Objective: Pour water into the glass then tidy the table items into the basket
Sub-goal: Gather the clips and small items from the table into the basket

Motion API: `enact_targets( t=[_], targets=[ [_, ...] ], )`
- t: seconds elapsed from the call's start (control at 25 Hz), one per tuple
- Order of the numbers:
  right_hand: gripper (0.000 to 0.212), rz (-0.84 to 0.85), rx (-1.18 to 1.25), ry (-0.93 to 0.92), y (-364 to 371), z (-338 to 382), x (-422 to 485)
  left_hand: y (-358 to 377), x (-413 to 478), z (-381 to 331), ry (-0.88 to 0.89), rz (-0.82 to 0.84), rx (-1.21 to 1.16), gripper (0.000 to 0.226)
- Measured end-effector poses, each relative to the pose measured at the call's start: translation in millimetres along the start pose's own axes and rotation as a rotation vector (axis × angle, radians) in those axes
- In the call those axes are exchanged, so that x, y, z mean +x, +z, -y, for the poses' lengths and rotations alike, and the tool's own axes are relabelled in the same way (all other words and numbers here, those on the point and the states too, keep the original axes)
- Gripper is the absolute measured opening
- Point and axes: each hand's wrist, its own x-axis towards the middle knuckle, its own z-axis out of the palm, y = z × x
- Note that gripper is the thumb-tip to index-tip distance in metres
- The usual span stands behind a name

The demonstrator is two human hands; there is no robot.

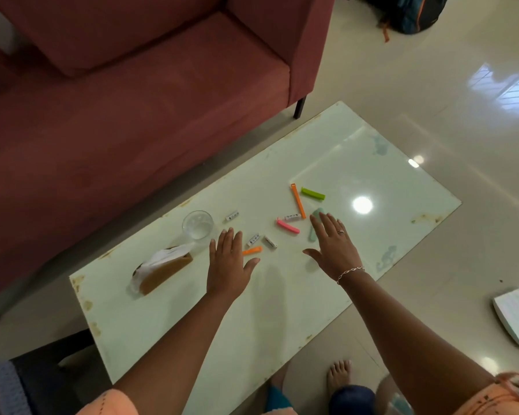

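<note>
Pale tiles and a red sofa (132,115) surround the low table (372,175). The glass (197,224) stands near the tabletop's sofa-side edge, with the tissue box (165,269) beside it. I cannot tell whether the glass has water in it. No basket is surely in view.

Both your hands are flat with straight, spread fingers and hold nothing. Your left hand (228,262) hovers just beside the glass, over one end of the short orange clip (252,251). Your right hand (333,247) is over the mint clip (317,212) at mid-tabletop; I cannot tell if it touches.

It seems you are about to gather. Draw the pink clip (287,226), long orange clip (298,201), green clip (312,193) and small white pieces (231,215) toward the middle, away from the edges. Keep your left wrist low and away from the glass, because it may tip. Pinch the small pieces one by one, because the smooth top will probably let them slide.
</note>
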Motion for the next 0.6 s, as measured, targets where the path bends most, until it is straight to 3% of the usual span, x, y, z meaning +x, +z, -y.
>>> enact_targets(
  t=[0.16, 0.28, 0.48, 0.6],
  targets=[
    [0.070, 0.059, 0.001, 0.029, 20, -21, 29, 28, 28, 12, 0.016, 0.071, 0.055, 0.048],
    [0.049, 0.028, 0.032, 0.059, 30, -28, 65, 46, 45, 23, 0.024, 0.088, 0.056, 0.034],
    [0.017, 0.010, 0.035, 0.202, 51, -34, 136, 83, 70, 36, 0.047, 0.134, 0.148, 0.032],
    [0.010, -0.005, 0.081, 0.268, 67, -39, 164, 99, 76, 43, 0.049, 0.144, 0.193, 0.033]
  ],
)
